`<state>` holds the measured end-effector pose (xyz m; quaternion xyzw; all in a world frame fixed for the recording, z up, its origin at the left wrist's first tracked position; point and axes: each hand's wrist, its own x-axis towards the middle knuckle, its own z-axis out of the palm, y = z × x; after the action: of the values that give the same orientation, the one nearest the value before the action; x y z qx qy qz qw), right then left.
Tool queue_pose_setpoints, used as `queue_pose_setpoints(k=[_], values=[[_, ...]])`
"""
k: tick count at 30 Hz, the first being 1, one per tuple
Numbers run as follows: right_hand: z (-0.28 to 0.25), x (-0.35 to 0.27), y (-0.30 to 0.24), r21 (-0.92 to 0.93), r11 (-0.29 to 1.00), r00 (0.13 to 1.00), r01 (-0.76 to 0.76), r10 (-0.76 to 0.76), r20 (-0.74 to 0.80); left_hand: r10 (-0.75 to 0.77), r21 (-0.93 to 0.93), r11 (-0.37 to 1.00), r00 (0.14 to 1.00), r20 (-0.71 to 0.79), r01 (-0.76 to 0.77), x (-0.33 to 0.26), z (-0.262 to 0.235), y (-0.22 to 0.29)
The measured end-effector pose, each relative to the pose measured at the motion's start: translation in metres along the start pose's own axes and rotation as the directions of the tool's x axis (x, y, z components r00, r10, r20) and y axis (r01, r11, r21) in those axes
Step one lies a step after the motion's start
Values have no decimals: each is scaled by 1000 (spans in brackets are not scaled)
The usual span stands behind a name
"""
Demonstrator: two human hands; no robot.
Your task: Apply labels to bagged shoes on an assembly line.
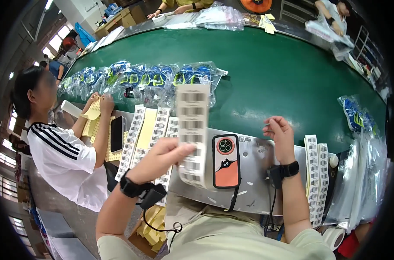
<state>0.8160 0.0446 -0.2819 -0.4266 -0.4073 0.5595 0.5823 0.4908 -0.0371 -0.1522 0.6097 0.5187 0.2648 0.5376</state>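
Note:
My left hand [164, 158] grips a strip of white barcode labels [192, 117], thumb on its front, held upright above the metal tabletop [257, 173]. The strip is slightly blurred. My right hand [280, 134] is raised at the far edge of that metal top, fingers curled and fingertips drawn together; whatever lies between them is too small to make out. Between my hands lies a phone in an orange and white case [226, 169]. More barcode label strips [134, 138] lie left of my left hand, and others [316, 182] are right of my right forearm.
Beyond is a green table [266, 69] with a row of clear-bagged blue and lime items [153, 78]. Another bagged item [355, 115] and clear plastic bags [353, 186] lie right. A co-worker [71, 160] at left handles yellow sheets [93, 112] near a black phone [117, 134].

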Motion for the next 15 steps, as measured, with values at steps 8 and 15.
queue_pose_setpoints(k=[8,15], values=[[25,-26,-11,3,979,928,-203,192,320,133,609,740,949,286,-287,91,81,-8],[-18,-5,17,358,898,966,-256,255,51,164,923,294,938,-305,249,172,-46,-67]])
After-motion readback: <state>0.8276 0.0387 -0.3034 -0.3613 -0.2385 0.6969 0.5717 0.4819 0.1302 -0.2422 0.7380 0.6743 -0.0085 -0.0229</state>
